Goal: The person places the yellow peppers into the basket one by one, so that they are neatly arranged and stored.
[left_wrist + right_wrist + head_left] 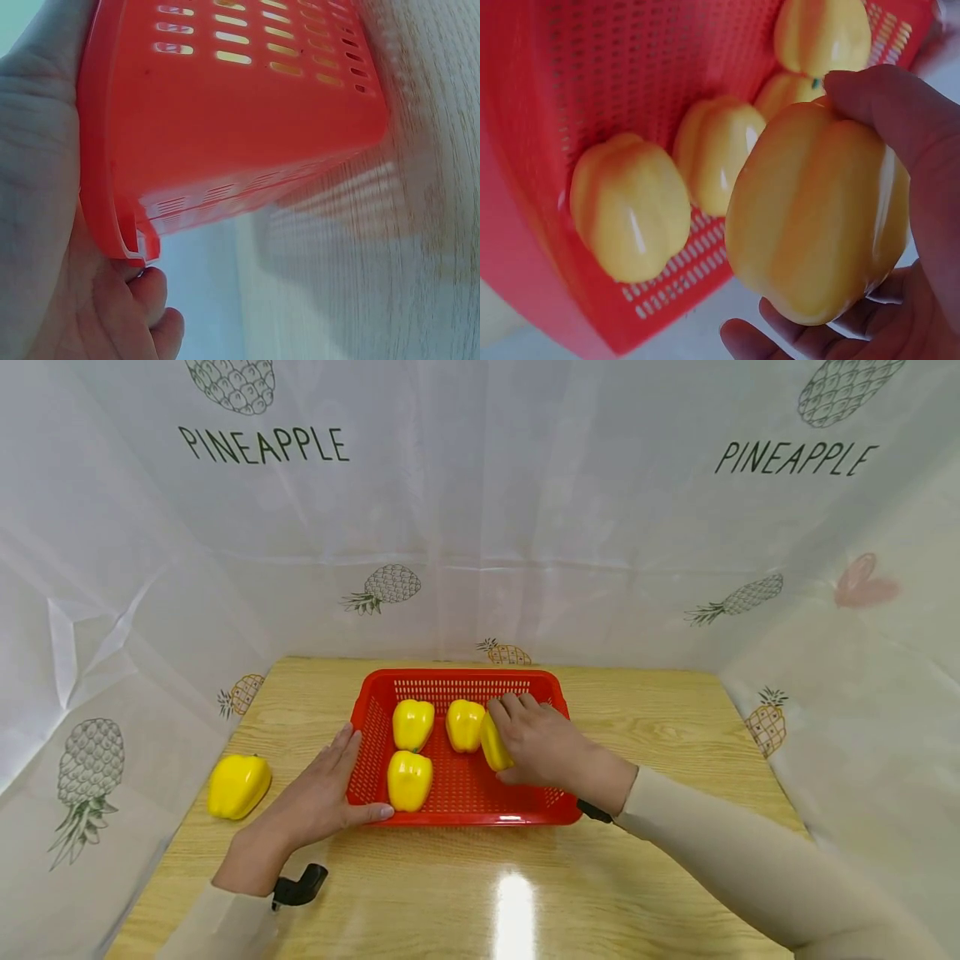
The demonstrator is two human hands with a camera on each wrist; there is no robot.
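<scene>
A red plastic basket (457, 818) with slotted walls holds several glossy yellow bell peppers; two stand at its left side, and one pepper (465, 727) sits near the middle. My right hand (543, 743) grips another yellow bell pepper (817, 217) over the basket's right half, thumb on one side and fingers on the other. The right wrist view also has a pepper (630, 210) near a basket corner, which the hand hides from the head view. With fingers extended, my left hand (318, 793) rests along the basket's left rim, its thumb at the front corner.
One more yellow bell pepper (238, 787) lies on the wooden table (405, 902), left of the basket. White sheeting (480, 527) printed with pineapples surrounds the table at the back and sides. A dark strap piece (300, 885) shows at the left wrist.
</scene>
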